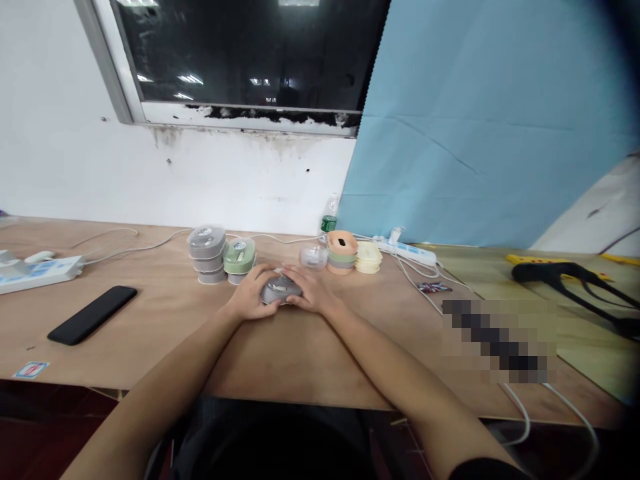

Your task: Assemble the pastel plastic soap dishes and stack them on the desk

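Observation:
A small grey lidded container (280, 289) rests on the wooden table (280, 360) in front of me. My left hand (249, 298) is curled against its left side and my right hand (311, 290) wraps its right side, both gripping it. Just behind stand a stack of grey lidded containers (206, 253), a green-lidded one (239, 257) and a clear lidded one (313, 256). Further right are a stack of orange, green and grey rings (342, 253) and a stack of pale yellow lids (369, 257).
A black phone (93, 315) lies at the left, with a white power strip (37, 273) behind it. Another power strip (407, 252) and white cables run to the right. A green-capped bottle (329, 217) stands by the wall. A black-handled tool (570, 277) lies far right.

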`<state>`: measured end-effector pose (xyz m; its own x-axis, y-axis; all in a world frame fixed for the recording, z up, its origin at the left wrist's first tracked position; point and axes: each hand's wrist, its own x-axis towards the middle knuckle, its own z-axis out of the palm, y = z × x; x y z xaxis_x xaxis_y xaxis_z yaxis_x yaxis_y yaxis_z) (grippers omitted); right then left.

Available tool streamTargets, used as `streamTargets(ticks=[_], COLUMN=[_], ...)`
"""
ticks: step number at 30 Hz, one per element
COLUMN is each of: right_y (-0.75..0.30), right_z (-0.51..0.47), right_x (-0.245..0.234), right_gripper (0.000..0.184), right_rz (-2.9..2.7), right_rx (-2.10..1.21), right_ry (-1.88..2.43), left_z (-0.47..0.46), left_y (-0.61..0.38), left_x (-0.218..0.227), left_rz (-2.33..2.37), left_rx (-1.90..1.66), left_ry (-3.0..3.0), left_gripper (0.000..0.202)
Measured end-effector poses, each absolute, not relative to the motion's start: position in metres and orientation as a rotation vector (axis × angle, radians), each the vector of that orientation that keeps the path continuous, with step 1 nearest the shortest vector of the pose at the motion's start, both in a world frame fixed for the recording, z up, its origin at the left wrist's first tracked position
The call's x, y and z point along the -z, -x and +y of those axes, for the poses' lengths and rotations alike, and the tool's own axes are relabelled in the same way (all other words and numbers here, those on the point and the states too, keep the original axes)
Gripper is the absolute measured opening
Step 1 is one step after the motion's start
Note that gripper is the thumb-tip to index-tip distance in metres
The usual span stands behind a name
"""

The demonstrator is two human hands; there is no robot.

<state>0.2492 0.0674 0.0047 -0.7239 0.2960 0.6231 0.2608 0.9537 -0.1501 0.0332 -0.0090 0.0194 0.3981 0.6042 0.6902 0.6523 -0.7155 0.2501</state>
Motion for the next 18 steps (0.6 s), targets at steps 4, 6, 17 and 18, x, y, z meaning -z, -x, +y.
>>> streamTargets(ticks=[4, 6, 17, 18], right_y=[-0.257, -0.259, -0.260, -0.259], right_z=[0.069, 0.070, 0.078, 0.079], right_x=[-0.002, 0.000, 0.008, 0.008], right_gripper=[0.067, 0.065, 0.048, 0.044], right_rz=[-2.390, -2.314, -1.776, -1.726], right_rx=[-0.216, -0.248, -0.349, -0.392], right_ry=[0.462, 0.511, 0.790, 0.815], left_z=[-0.009, -0.008, -0.007, -0.006], left_y=[-0.031, -0.031, -0.031, -0.031], left_x=[-0.020, -0.020, -0.017, -0.017], left_rz=[-1.197, -1.192, -1.259, -1.284], left_rx=[1.251, 1.255, 1.207, 1.206], left_ry=[2.616, 2.630, 2.694, 2.692], left_gripper=[0.063, 0.072, 0.103, 0.102])
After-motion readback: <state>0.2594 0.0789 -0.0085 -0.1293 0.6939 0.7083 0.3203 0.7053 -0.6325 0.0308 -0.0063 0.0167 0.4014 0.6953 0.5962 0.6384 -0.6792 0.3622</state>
